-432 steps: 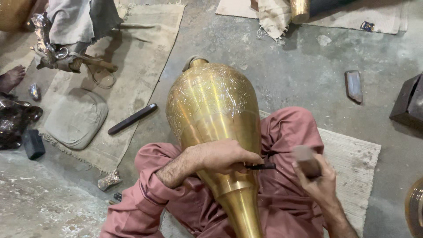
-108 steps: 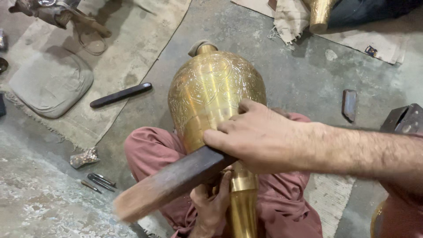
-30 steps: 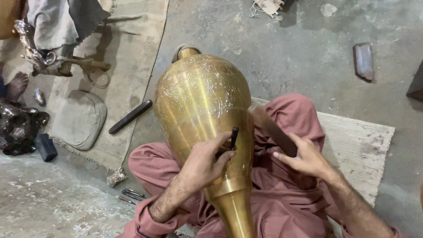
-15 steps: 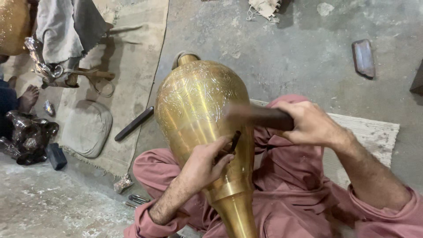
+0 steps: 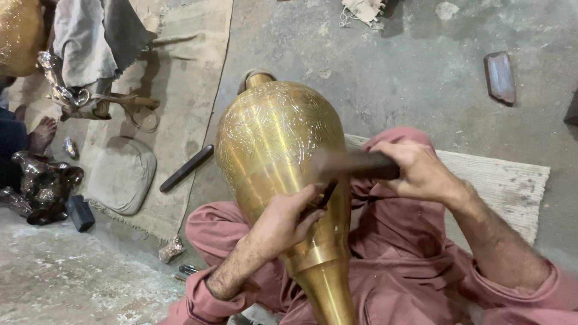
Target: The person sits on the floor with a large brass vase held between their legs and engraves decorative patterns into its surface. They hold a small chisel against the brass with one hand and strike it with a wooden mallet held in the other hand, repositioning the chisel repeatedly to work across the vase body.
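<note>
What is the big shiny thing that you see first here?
A big golden brass vase fills the middle, lying across the person's lap with fine patterns cut into it. The left hand presses a thin dark chisel against it, and the right hand holds a dark mallet just above. A dark bar lies on the mat at left.

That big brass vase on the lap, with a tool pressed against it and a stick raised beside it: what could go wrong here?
The left hand pins a thin dark chisel to the brass vase while the right hand swings a dark wooden mallet. A slightly off blow might hit the fingers. The chisel tip could also skid on the rounded, polished wall and scratch the engraved pattern. The vase rests only across the lap, so it may roll.
</note>
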The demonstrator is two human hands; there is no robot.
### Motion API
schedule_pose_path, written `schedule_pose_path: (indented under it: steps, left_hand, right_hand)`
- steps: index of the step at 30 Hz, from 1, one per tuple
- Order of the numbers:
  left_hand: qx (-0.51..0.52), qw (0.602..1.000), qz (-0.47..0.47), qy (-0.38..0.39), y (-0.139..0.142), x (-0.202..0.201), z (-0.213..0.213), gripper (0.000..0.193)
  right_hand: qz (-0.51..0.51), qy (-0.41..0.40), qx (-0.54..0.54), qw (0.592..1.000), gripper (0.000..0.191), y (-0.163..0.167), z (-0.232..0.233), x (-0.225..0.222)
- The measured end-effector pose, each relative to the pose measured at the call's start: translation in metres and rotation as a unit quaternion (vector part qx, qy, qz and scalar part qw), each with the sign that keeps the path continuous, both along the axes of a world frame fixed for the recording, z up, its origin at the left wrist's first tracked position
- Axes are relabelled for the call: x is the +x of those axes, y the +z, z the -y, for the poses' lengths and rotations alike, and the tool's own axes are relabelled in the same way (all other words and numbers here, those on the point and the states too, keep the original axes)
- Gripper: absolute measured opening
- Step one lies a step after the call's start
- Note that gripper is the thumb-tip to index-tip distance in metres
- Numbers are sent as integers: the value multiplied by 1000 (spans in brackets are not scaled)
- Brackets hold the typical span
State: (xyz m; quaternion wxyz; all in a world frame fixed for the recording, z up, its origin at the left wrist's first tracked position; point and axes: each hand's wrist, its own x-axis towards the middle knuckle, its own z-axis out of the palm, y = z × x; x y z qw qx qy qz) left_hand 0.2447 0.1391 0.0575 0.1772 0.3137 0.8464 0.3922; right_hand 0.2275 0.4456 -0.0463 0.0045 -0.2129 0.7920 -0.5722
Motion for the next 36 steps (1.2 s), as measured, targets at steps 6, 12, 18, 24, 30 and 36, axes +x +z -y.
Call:
schedule_pose_path:
  steps: [6,12,18,24,30,36]
  left_hand:
    - [-34,999,30,-14,-1,-5,-3,41]
    - [-61,997,29,-39,-1,-7,-2,42]
    - [-48,997,24,-60,2,-6,1,47]
    - [-12,997,-13,-80,1,-4,3,49]
    - [-24,996,0,-85,-1,-10,2,48]
    - [-34,994,0,-101,0,-10,3,47]
  right_hand:
    - [15,-67,54,996,28,-17,-1,12]
    - [16,-60,35,997,27,-23,-5,23]
    - [146,-87,-52,984,40,-28,1,37]
    - [43,-112,154,981,36,-33,-11,44]
    - [20,-134,29,990,25,-39,-7,48]
    - [87,-201,29,975,28,-42,-2,61]
